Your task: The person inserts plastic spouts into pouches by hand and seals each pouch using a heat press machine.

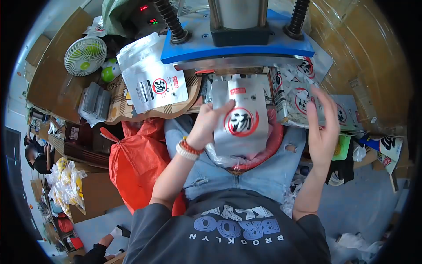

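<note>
1. Before the blue press (pixel 237 53), your silver pouch (pixel 241 119) sits above your lap, print up, top end nearest the press.
2. Your left hand (pixel 205 123) is clamped on its left side, thumb on the print; other fingertips hidden.
3. Your right hand (pixel 324 132) has fingers spread, nothing seen in it, by the right-hand pouch pile (pixel 303 99); can't tell if touching.
4. Advice: hold the pouch flat and square; fingertips well clear of the press.
5. Print: black character, likely 汤, in a red brush ring; red box text too small. Your shirt (pixel 228 237): BROOKLYN.
</note>
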Tool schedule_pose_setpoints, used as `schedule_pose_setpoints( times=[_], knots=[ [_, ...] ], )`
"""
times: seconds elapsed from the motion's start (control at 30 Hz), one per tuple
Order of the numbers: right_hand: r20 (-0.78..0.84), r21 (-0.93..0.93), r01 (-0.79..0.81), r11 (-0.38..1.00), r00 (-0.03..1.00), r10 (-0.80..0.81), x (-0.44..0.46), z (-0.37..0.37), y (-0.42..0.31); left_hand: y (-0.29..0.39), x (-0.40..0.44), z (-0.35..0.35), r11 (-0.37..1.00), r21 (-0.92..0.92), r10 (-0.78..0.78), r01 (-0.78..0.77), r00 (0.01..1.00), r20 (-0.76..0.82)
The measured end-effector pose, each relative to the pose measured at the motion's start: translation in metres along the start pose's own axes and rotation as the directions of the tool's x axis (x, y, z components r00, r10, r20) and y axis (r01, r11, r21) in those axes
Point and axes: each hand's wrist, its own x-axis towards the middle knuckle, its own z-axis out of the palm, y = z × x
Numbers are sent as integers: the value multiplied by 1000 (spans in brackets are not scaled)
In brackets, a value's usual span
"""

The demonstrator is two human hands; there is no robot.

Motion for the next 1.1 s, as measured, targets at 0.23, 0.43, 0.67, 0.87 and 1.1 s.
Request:
schedule_pose_setpoints(
  times=[0.23,0.43,0.67,0.87,1.1],
  knots=[
    [344,-295,-149,944,905,250,-7,43,98,8,15,-29,952,302,-41,45,999,-18],
    [51,156,-384,910,923,381,-17,43,94,17,0,-144,-345,883,644,318,765,-25],
    [-204,378,88,922,979,-10,-22,14,-2,3,-61,-137,-111,985,773,-136,610,171],
    [71,359,380,852,899,-432,-24,60,-55,14,-99,-46,-143,896,753,-421,541,374],
    [214,442,287,850,886,-411,-21,9,-63,34,-124,-3,131,759,459,-638,718,524]
  ],
)
